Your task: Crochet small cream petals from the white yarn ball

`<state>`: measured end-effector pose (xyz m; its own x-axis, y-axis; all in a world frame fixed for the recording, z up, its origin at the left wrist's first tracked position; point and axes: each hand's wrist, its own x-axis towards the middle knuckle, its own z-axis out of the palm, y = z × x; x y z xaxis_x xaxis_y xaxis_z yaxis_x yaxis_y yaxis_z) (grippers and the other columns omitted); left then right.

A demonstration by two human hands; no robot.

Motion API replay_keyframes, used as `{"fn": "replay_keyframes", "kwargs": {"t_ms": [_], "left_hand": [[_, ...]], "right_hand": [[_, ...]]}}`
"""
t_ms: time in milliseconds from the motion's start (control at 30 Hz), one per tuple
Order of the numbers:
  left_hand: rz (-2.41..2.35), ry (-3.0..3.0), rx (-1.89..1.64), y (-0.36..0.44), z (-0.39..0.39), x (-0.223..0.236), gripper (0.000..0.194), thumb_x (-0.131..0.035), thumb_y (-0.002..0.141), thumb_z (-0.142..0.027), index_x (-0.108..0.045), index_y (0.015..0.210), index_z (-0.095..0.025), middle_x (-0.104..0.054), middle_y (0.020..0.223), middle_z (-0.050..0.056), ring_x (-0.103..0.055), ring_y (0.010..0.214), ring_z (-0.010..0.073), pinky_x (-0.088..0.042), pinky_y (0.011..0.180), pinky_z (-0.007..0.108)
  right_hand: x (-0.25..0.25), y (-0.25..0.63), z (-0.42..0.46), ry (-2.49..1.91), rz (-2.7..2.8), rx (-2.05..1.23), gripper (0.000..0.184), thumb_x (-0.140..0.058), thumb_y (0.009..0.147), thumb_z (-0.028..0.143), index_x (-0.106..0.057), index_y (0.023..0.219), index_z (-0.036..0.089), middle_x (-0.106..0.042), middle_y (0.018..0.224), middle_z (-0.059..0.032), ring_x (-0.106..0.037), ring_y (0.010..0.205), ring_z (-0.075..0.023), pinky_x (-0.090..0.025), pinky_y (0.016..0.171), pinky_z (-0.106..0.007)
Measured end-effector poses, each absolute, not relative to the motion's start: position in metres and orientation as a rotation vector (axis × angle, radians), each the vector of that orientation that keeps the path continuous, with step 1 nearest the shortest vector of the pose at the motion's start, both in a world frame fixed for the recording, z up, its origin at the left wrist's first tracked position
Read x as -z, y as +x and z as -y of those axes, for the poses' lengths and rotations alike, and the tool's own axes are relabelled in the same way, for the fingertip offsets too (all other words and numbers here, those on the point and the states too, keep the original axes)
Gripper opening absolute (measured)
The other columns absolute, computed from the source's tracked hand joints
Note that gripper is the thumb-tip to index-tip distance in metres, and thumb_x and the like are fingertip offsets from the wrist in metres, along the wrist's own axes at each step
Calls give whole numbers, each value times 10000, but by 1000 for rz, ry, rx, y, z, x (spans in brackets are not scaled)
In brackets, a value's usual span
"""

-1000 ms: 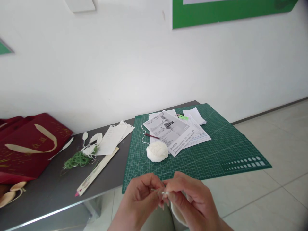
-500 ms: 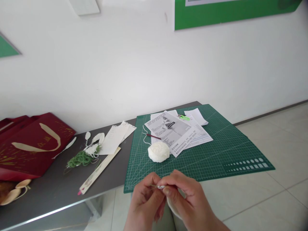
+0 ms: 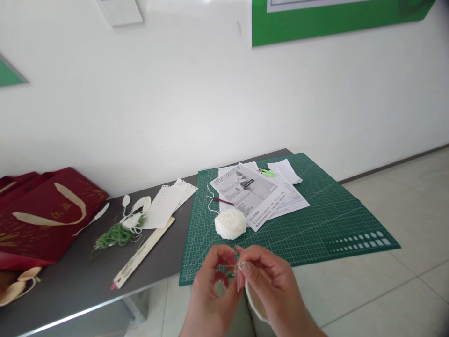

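Observation:
My left hand (image 3: 212, 288) and my right hand (image 3: 268, 285) meet just in front of the table's near edge, fingertips pinched together on a thin metal crochet hook (image 3: 235, 267) and fine thread. A white crocheted piece (image 3: 253, 304) hangs under my right palm, partly hidden. Just beyond my fingers a white ball of yarn (image 3: 230, 223) lies on the green cutting mat (image 3: 315, 224). A dark red hook (image 3: 221, 201) with a white thread lies next to the ball.
Printed sheets (image 3: 257, 192) lie on the mat. On the grey table (image 3: 70, 281) are a wooden ruler (image 3: 142, 252), green yarn (image 3: 114, 235) with white crocheted petals, more paper (image 3: 164, 201) and a dark red gift bag (image 3: 45, 215). Tiled floor lies to the right.
Both hands have risen slightly towards the mat's edge, and my left thumb and forefinger now form an open loop while still pinching at the tip.

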<state>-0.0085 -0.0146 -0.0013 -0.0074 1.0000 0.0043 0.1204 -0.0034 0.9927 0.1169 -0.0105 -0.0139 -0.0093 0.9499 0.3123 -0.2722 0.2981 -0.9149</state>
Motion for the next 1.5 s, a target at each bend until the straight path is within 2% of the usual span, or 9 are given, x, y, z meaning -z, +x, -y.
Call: {"fn": "replay_keyframes", "kwargs": {"t_ms": [67, 133, 267, 467, 700, 900, 1067, 1300, 1500], "left_hand": [[-1254, 1389, -1193, -15, 17, -6, 328, -696, 774, -334, -648, 1084, -235, -664, 953, 60, -608, 884, 215, -477, 764, 287], [-1196, 1513, -1181, -20, 20, -15, 254, -708, 768, -293, -700, 1017, -244, -652, 1015, 66, -605, 893, 213, -475, 783, 282], [-1292, 1440, -1257, -15, 26, -24, 76, -666, 819, -205, -724, 818, -254, -623, 736, -9, -575, 702, 148, -443, 664, 220], [-1336, 1358, -1261, -10, 23, -26, 187, -667, 814, -247, -640, 635, -198, -522, 620, -26, -476, 605, 127, -377, 559, 209], [-1396, 1540, -1033, -20, 19, -46, 241, -618, 829, -286, -606, 611, -182, -531, 593, -21, -475, 588, 126, -354, 548, 216], [-1463, 1758, -861, -24, 15, -56, 301, -553, 865, -298, -555, 585, -188, -508, 570, -26, -462, 554, 118, -347, 523, 214], [-1416, 1889, -696, -25, 10, -62, 297, -511, 883, -319, -530, 611, -201, -529, 564, -21, -483, 541, 127, -343, 477, 215], [-1486, 2016, -719, -21, 12, -66, 288, -487, 891, -264, -529, 613, -202, -539, 582, -20, -505, 534, 120, -369, 468, 206], [-1419, 2106, -642, -23, 7, -72, 287, -471, 896, -215, -515, 612, -204, -534, 579, -28, -490, 528, 111, -358, 459, 196]], "right_hand": [[14, 119, 12, -821, 1269, -977, 253, -532, 927, 314, -593, 727, 173, -563, 620, 7, -570, 605, -127, -500, 881, -347], [15, 120, 14, -846, 1332, -882, 184, -513, 931, 258, -602, 793, 176, -577, 648, 9, -575, 611, -119, -504, 860, -302], [13, 120, 19, -821, 1402, -862, 124, -478, 929, 184, -592, 880, 185, -624, 717, -11, -597, 632, -120, -489, 596, -174], [15, 121, 19, -909, 1418, -1075, 155, -532, 893, 267, -566, 774, 174, -599, 639, -3, -539, 561, -117, -433, 529, -185], [5, 133, 21, -960, 1514, -1172, 135, -513, 874, 282, -560, 795, 184, -630, 729, -25, -590, 672, -153, -442, 631, -227], [5, 136, 23, -982, 1635, -1181, 91, -495, 842, 224, -553, 780, 192, -609, 652, 8, -543, 553, -128, -370, 513, -208], [0, 133, 18, -927, 1548, -1307, 88, -607, 805, 194, -636, 888, 187, -686, 843, -15, -631, 789, -165, -452, 702, -222], [3, 127, 19, -957, 1497, -1241, 200, -554, 852, 264, -618, 698, 154, -628, 626, -11, -517, 544, -118, -376, 528, -214], [10, 126, 22, -863, 1450, -1270, 248, -556, 847, 298, -590, 646, 157, -615, 601, -12, -533, 561, -129, -383, 552, -225]]}}
